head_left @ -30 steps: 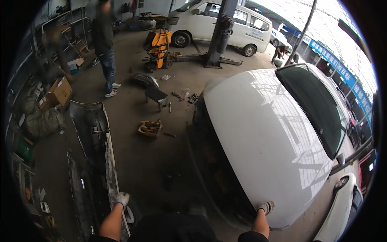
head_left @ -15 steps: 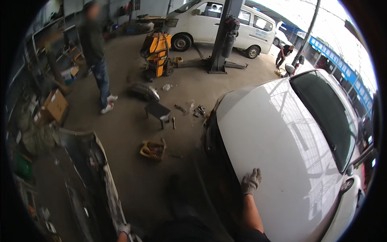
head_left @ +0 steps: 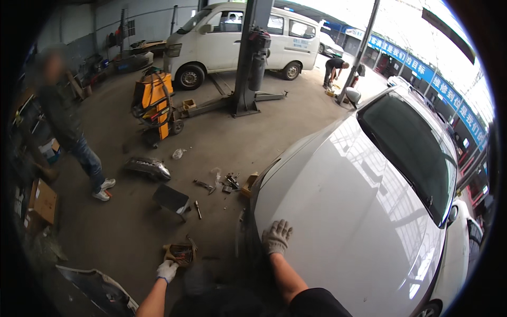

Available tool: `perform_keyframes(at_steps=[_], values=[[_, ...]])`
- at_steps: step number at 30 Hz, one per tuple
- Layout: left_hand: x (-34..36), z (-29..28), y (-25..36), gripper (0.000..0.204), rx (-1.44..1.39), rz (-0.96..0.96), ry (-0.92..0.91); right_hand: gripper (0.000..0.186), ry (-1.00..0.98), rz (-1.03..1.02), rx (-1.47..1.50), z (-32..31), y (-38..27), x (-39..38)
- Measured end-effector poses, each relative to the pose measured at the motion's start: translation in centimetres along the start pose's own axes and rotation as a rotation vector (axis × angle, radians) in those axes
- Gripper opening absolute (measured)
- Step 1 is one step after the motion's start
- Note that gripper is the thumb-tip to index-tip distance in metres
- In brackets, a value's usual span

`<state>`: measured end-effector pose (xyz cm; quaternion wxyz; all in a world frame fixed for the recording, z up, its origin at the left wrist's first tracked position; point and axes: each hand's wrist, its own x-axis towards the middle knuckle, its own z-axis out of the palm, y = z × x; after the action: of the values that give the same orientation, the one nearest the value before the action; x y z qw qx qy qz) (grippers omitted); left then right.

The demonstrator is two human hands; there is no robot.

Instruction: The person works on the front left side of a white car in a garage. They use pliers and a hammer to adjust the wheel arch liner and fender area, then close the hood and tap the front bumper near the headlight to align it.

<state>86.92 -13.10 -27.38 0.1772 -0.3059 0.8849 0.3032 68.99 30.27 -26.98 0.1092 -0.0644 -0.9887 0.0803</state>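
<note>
My right hand (head_left: 276,236), in a white knit glove, lies flat with fingers spread on the front edge of the white car's hood (head_left: 348,211). My left hand (head_left: 167,270), also gloved, hangs low near the floor beside a small open tool tray (head_left: 181,252) and holds nothing that I can see. The car's front end below the hood is dark and stripped. A detached grey bumper (head_left: 97,288) lies on the floor at the lower left, just left of my left hand.
Loose tools and parts (head_left: 224,183), a dark stool (head_left: 171,199) and a headlamp unit (head_left: 148,168) lie on the concrete ahead. A person (head_left: 68,124) stands at the left. A yellow machine (head_left: 154,103), a lift post (head_left: 248,58) and a white van (head_left: 237,37) stand behind.
My view has swung up and to the right, and the car's front looks closer. My right hand slid along the hood's edge; my left hand left the bumper and came beside the tool tray.
</note>
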Motion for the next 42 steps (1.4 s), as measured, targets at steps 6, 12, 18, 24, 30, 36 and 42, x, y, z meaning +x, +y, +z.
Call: perform_keyframes(at_steps=[6,12,18,24,30,36,42], values=[[11.0,2.9,17.8,0.06,0.208,0.218,-0.315,0.065,0.066,0.025,-0.064,2.1,-0.2,0.6],[16.4,8.4,36.3,0.057,0.186,0.601,-0.493,0.061,0.087,0.102,-0.1,1.7,-0.4,1.3],[24.7,14.8,49.6,0.062,0.176,1.263,-0.081,0.065,0.049,0.156,-0.157,1.3,-0.9,2.7],[27.7,15.2,57.8,0.046,0.363,1.051,-0.537,0.071,0.033,0.208,-0.29,2.9,-2.1,2.3],[29.0,14.8,57.6,0.037,0.372,1.145,-0.615,0.057,-0.823,0.517,-0.15,-3.2,-2.6,12.3],[31.2,14.3,55.7,0.025,0.212,1.031,-0.615,0.055,-1.113,0.552,-0.117,-3.9,-1.0,19.9],[32.5,15.4,53.6,0.033,0.328,0.964,-0.806,0.052,-1.555,0.521,0.101,-4.9,1.1,26.0]])
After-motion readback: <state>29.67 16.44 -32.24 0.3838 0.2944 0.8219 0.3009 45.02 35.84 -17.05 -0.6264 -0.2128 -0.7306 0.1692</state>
